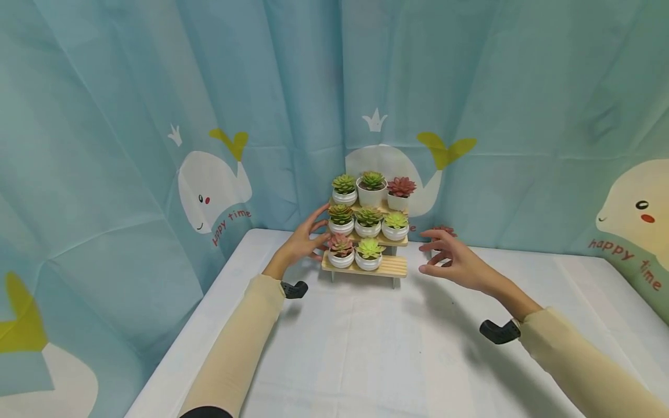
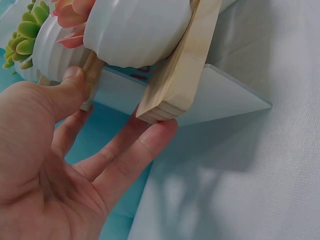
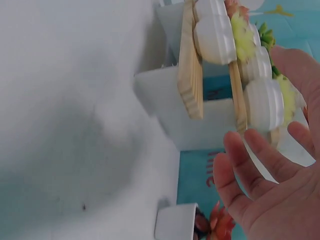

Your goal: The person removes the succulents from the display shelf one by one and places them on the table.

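A three-tier wooden plant stand (image 1: 394, 266) with pale side panels holds several small potted succulents, green, yellow-green and red, in white pots. My left hand (image 1: 300, 241) is at its left end, fingers spread and fairly straight. In the left wrist view, the thumb (image 2: 74, 80) lies against the middle plank and a fingertip touches the end of the lowest plank (image 2: 175, 97). On the bottom tier, a pink succulent (image 1: 341, 245) and a yellow-green one (image 1: 369, 248) stand toward the left. My right hand (image 1: 460, 261), loosely bent and holding nothing, hovers off the stand's right end.
Behind my right hand, a red succulent in a white pot (image 3: 175, 222) stands on the white-covered table (image 1: 366, 348). A blue curtain (image 1: 303, 87) printed with whales hangs right behind the stand and along the left side.
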Demonstrator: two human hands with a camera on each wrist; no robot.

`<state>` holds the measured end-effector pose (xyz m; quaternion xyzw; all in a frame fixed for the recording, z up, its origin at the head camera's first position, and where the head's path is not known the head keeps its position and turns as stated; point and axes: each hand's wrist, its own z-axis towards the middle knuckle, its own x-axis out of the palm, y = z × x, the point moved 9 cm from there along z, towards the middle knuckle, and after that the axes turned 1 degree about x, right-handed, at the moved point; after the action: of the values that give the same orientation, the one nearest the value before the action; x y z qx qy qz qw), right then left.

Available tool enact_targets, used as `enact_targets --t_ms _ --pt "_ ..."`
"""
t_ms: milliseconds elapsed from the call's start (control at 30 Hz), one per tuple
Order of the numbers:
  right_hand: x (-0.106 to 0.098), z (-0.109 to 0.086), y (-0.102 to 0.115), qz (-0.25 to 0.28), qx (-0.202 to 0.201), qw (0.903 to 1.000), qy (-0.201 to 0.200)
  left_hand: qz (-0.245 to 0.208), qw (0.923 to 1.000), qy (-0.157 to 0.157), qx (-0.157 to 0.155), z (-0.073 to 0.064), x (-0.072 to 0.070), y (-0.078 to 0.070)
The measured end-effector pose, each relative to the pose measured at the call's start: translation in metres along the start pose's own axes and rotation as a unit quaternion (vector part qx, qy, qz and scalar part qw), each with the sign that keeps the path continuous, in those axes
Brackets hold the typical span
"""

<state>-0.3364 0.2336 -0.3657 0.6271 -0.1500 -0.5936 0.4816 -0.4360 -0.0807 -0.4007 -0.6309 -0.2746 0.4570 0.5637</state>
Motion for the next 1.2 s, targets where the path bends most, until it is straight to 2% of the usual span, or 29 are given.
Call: enact_targets --t_ms 400,733,967,1200 --pt "0.025 0.015 0.009 0.025 -0.009 0.9996 0.006 0.000 1.0000 -0.002 -0.002 0.002 -0.002 0.000" --pt "0.047 0.028 0.015 0.050 -0.032 0.9982 0.007 0.000 1.0000 0.000 -0.002 0.005 -0.002 0.001" --pt "0.058 0.036 0.016 0.044 -0.031 0.9984 -0.019 -0.005 1.0000 0.001 -0.005 0.003 -0.001 0.001" --pt "0.068 0.039 0.013 0.062 -0.035 0.9962 -0.049 -0.004 0.9999 -0.002 -0.009 0.000 0.000 0.001"
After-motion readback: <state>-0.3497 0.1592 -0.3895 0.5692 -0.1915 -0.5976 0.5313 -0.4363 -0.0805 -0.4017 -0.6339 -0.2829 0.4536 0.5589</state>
